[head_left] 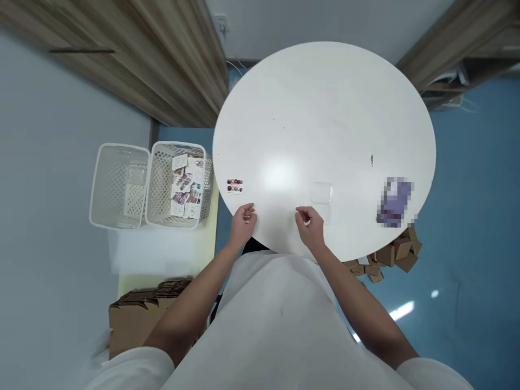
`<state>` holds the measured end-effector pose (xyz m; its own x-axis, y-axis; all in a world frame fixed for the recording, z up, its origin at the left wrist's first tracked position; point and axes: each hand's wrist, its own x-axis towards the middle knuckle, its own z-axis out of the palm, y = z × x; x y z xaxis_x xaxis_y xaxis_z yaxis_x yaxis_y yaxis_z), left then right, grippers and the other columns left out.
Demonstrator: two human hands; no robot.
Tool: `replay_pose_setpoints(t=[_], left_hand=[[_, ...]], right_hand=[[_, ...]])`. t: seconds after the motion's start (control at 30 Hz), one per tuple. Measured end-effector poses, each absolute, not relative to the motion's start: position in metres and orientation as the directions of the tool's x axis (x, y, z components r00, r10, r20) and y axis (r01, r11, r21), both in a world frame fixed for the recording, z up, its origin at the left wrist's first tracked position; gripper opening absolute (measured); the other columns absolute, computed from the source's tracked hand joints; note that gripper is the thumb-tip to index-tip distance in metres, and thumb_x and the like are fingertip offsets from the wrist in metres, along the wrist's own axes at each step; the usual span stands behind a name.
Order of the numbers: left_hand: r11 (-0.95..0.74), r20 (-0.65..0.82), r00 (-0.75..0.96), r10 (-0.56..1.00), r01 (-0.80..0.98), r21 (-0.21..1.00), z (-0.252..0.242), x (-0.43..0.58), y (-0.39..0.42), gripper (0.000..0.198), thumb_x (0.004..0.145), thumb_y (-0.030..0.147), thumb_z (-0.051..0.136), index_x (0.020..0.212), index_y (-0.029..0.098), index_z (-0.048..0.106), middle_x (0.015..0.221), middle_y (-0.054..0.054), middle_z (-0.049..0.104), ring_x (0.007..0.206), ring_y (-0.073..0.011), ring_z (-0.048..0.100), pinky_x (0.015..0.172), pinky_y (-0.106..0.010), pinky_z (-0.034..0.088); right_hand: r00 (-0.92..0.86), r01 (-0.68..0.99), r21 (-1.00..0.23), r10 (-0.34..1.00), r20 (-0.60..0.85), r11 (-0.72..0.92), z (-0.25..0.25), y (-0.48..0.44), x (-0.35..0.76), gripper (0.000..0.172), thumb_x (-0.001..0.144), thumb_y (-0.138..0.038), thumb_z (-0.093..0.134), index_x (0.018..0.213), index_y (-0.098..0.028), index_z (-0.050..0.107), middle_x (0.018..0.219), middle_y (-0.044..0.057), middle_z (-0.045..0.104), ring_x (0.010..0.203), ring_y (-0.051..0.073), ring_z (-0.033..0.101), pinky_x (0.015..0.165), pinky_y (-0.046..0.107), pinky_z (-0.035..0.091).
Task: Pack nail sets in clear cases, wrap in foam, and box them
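Fingers (249, 206) narrow, left hand (242, 223) empty-looking, right hand (313, 227) can't tell; likely between grasps; clear case (322, 193), right's one o'clock, needs widening.

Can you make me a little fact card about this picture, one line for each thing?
Table: white, rounded tabletop
Left hand: fingers curled, near a white card with two rows of shiny reddish ovals
Right hand: fingers curled, by clear plastic pieces; touching unclear
Table's right side: blurred purple object
Left of table: white perforated plastic basket holding cards
Floor: blue, with brown cardboard boxes
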<state>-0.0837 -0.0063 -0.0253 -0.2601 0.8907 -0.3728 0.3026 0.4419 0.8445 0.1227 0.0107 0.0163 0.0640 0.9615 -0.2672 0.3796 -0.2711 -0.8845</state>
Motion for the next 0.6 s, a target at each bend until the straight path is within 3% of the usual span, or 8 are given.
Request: replay_pose_setpoints(t=[0.1, 0.2, 0.37, 0.5, 0.6], left_hand=[[0.447, -0.349, -0.319, 0.881, 0.323, 0.834, -0.026, -0.14, 0.013, 0.04, 0.073, 0.024, 0.054, 0.112, 0.016, 0.049, 0.091, -0.005, 0.054, 0.067, -0.0089, 0.052, 0.063, -0.023, 0.045], [0.473, -0.385, -0.278, 0.88, 0.443, 0.761, -0.026, -0.179, 0.036, 0.053, 0.07, 0.026, 0.059, 0.119, 0.017, 0.043, 0.098, -0.007, 0.052, 0.068, -0.01, 0.053, 0.065, -0.026, 0.046], [0.321, -0.388, -0.043, 0.921, 0.651, 0.688, -0.024, -0.195, 0.068, 0.062, 0.07, 0.021, 0.061, 0.127, 0.022, 0.037, 0.107, -0.009, 0.048, 0.071, -0.0128, 0.052, 0.072, -0.031, 0.044], [0.274, -0.388, 0.006, 0.922, 0.699, 0.66, -0.027, -0.192, 0.08, 0.068, 0.067, 0.015, 0.063, 0.129, 0.019, 0.035, 0.104, -0.009, 0.046, 0.078, -0.0177, 0.053, 0.076, -0.033, 0.043], [0.234, -0.369, 0.037, 0.929, 0.715, 0.659, -0.031, -0.192, 0.084, 0.066, 0.067, 0.013, 0.062, 0.128, 0.019, 0.037, 0.102, -0.008, 0.046, 0.085, -0.0207, 0.053, 0.077, -0.033, 0.043]], right_hand=[[-0.061, 0.321, -0.859, 0.897, -0.439, -0.398, 0.012, 0.023, 0.069, 0.023, 0.076, -0.033, 0.048, 0.094, -0.02, 0.055, 0.078, 0.003, 0.056, 0.066, 0.013, 0.05, 0.061, 0.029, 0.046], [-0.124, 0.384, -0.816, 0.851, -0.51, -0.432, 0.0, 0.033, 0.027, 0.027, 0.072, -0.03, 0.052, 0.097, -0.021, 0.055, 0.089, 0.004, 0.056, 0.071, 0.013, 0.051, 0.066, 0.031, 0.047], [-0.093, 0.509, -0.8, 0.904, -0.418, -0.317, -0.021, 0.058, -0.011, 0.037, 0.07, -0.023, 0.053, 0.107, -0.021, 0.049, 0.099, 0.005, 0.051, 0.076, 0.013, 0.05, 0.073, 0.032, 0.047], [-0.115, 0.609, -0.755, 0.915, -0.387, -0.242, -0.032, 0.078, -0.028, 0.057, 0.068, -0.019, 0.057, 0.121, -0.022, 0.039, 0.101, 0.006, 0.047, 0.079, 0.016, 0.05, 0.075, 0.035, 0.047], [-0.103, 0.694, -0.688, 0.917, -0.386, -0.212, -0.036, 0.085, -0.036, 0.062, 0.069, -0.018, 0.056, 0.126, -0.025, 0.035, 0.102, 0.007, 0.046, 0.087, 0.02, 0.049, 0.075, 0.038, 0.046]])
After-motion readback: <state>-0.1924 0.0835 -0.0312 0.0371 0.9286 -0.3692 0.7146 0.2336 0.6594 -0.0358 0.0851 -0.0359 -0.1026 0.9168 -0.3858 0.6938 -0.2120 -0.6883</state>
